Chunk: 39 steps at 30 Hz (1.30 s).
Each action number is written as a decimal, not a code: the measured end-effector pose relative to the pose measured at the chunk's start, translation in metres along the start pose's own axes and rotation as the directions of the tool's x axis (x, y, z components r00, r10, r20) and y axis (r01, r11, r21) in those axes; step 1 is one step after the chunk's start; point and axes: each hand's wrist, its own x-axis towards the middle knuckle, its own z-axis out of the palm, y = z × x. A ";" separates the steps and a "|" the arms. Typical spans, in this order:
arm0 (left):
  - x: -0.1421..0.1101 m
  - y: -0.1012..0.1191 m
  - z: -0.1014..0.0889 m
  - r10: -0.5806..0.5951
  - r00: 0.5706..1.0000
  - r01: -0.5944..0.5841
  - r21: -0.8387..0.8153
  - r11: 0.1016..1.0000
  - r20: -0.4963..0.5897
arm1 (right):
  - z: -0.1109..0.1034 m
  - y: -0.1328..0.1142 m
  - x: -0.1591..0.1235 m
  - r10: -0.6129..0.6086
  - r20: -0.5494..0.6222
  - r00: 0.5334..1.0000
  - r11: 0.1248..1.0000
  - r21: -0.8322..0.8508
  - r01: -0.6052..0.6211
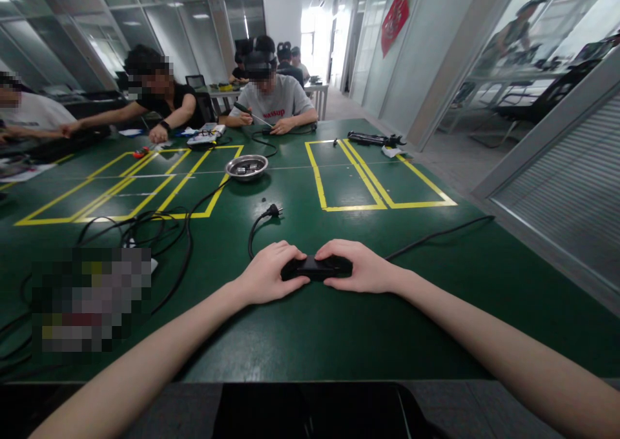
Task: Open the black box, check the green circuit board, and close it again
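Observation:
A black power adapter (317, 266) lies low over the green table, gripped at both ends. My left hand (271, 271) closes round its left end, thumb and fingers on opposite sides. Round the right end, my right hand (358, 266) holds it the same way. A black cord with a two-pin plug (274, 211) curves out from behind my left hand; the plug rests on the table just beyond. Another black cable (436, 234) runs from behind my right hand toward the table's right edge. My palms hide the adapter's ends.
A metal bowl (247, 167) with small metal parts stands farther back. Yellow tape (353, 208) marks rectangles on the green table (310, 342). Tangled black cables (155, 229) lie left, by a blurred item (97, 300). A black tool (375, 139) lies back right. Several people sit across.

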 end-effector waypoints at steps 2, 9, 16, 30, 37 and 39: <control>0.001 0.001 0.000 -0.007 1.000 0.007 0.025 1.000 0.010 | 0.001 -0.001 0.001 0.017 0.014 1.000 0.996 -0.087 -0.015; 0.003 -0.001 0.005 0.049 0.999 -0.051 0.172 0.984 0.020 | 0.007 -0.002 0.006 -0.095 0.060 0.994 0.942 -0.318 0.109; 0.003 -0.002 0.003 0.097 0.990 -0.121 0.252 0.960 0.103 | 0.002 -0.004 0.005 -0.120 0.156 0.980 0.861 -0.475 0.181; 0.003 0.005 0.004 0.140 0.984 -0.168 0.326 0.930 0.108 | 0.004 -0.009 0.006 -0.175 0.090 0.980 0.828 -0.525 0.196; 0.002 0.005 0.005 0.131 0.988 -0.150 0.340 0.928 0.077 | 0.005 -0.007 0.004 -0.278 0.080 0.957 0.780 -0.562 0.274; 0.002 0.003 0.006 0.147 0.987 -0.162 0.336 0.928 0.070 | 0.005 -0.006 0.004 -0.272 0.069 0.960 0.800 -0.538 0.265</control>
